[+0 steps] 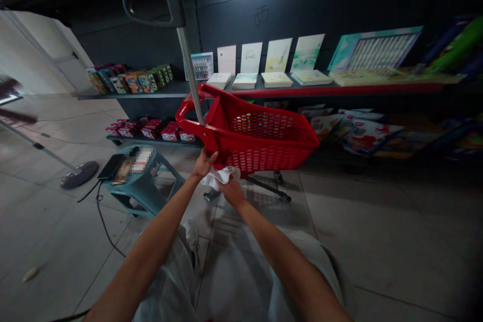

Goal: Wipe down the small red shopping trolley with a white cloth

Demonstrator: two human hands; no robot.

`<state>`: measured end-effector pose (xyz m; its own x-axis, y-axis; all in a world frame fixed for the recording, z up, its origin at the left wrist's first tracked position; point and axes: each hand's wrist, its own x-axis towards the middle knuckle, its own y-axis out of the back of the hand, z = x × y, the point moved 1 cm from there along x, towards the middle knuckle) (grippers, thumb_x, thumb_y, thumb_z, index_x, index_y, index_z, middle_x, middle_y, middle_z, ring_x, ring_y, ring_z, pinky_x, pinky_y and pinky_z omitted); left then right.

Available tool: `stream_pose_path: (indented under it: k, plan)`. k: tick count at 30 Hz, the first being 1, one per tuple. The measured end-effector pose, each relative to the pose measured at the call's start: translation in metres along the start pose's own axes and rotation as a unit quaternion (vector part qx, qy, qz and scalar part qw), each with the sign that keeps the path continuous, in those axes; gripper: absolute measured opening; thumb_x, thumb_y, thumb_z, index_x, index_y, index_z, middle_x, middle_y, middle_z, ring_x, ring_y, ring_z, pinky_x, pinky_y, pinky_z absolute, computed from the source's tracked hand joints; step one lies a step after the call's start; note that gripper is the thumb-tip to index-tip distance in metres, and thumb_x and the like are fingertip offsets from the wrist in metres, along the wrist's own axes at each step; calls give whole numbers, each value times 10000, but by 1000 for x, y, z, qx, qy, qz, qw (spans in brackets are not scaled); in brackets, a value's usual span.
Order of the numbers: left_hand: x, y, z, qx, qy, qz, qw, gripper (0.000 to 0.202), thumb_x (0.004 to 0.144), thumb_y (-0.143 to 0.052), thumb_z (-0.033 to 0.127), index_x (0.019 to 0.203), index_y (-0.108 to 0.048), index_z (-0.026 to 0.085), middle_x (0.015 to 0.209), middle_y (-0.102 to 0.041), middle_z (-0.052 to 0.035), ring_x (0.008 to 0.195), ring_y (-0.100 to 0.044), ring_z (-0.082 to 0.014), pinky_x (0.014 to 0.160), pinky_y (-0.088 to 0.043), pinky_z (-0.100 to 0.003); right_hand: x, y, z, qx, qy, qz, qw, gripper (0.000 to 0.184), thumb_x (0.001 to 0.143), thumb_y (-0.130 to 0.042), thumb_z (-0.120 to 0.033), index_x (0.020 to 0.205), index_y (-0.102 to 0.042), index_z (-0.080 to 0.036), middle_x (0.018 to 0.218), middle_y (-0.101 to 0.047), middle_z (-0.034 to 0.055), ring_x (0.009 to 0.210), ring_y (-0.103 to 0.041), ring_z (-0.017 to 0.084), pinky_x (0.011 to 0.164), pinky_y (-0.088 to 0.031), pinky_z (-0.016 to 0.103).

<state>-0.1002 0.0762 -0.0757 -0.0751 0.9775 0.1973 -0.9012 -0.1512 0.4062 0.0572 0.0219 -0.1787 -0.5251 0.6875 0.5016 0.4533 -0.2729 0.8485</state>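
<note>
Well left of the red shopping cart (260, 136), a round metal stand base (79, 175) sits on the tile floor, and a black cable (101, 216) runs across the tiles just right of it. Nearer the cart is a teal plastic stool (141, 193), with a dark flat device (111, 167) and a blurred packet (132, 165) on its seat. Behind the stool, on the cart's left, colourful boxes (128, 80) stand on a dark shelf (113, 95), and red boxes (151, 132) sit on a lower shelf.

At the cart's near corner, the left hand (204, 163) has its fingers (209, 157) spread against the red basket; I cannot tell whether they hook under the rim. Just right of it, the right hand (232, 192) is closed around a bunched white cloth (221, 176), which is pressed to the basket's underside. Its fingers are mostly hidden by the cloth. A metal pole (190, 75) rises from the cart's handle end, and the cart's wheeled frame (266, 188) is on the floor beneath the basket. Behind the cart's right side, cards (279, 55) stand in a row above stacked books (277, 79).
</note>
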Motion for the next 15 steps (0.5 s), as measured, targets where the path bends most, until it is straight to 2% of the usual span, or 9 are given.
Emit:
stream_pose_path:
  k: [2,4,8,9,11,13,15]
  plan:
    - [1,5,-4,56,-4,-4,998,322,1001,-585,394,1242,-591,180,1209,-740,-144,1115,-717,-274,1021,-525,-406,-1,7,6,-5,-1,-18,1000,448,928,-572,-70,1326,-710,-223,1303,-740,121,1284,-650,298,1191,-437,488]
    - [3,11,-9,101,-7,-3,995,284,1026,-519,367,1236,-586,189,1183,-747,-156,1111,-721,-294,1006,-524,-417,3,25,14,0,16,-27,1000,454,948,-555,-83,1367,-680,-208,1288,-747,118,1264,-658,289,1222,-391,518]
    - [8,21,-15,111,-21,-6,994,300,1032,-472,369,1247,-574,187,1160,-756,-161,1097,-727,-302,981,-542,-421,9,79,34,23,39,16,999,468,958,-558,-126,1422,-616,-156,1470,-638,111,1454,-509,259,1293,-275,532]
    - [8,23,-16,106,-21,-3,994,312,1034,-460,369,1256,-571,180,1168,-754,-167,1095,-726,-301,984,-544,-430,8,92,39,24,23,32,999,449,964,-546,-137,1407,-623,-149,1482,-628,115,1471,-490,252,1293,-278,520]
    - [7,23,-18,92,-22,5,996,347,1036,-437,348,1311,-548,168,1202,-745,-174,1109,-720,-290,1008,-543,-448,1,116,49,30,-38,63,997,412,988,-483,-149,1367,-643,-144,1444,-655,127,1408,-558,237,1246,-361,465]
    - [2,19,-19,71,-33,19,997,444,1020,-444,307,1435,-463,152,1277,-717,-178,1169,-698,-271,1056,-527,-461,-8,137,59,50,-130,100,985,399,1005,-417,-171,1315,-666,-140,1318,-723,148,1237,-676,234,1111,-487,396]
    - [-7,10,-18,63,-52,40,996,652,975,-507,281,1571,-296,120,1435,-621,-207,1319,-618,-267,1146,-469,-479,-19,157,71,77,-229,155,958,383,1010,-400,-232,1225,-700,-131,1120,-775,159,1031,-734,250,941,-551,356]
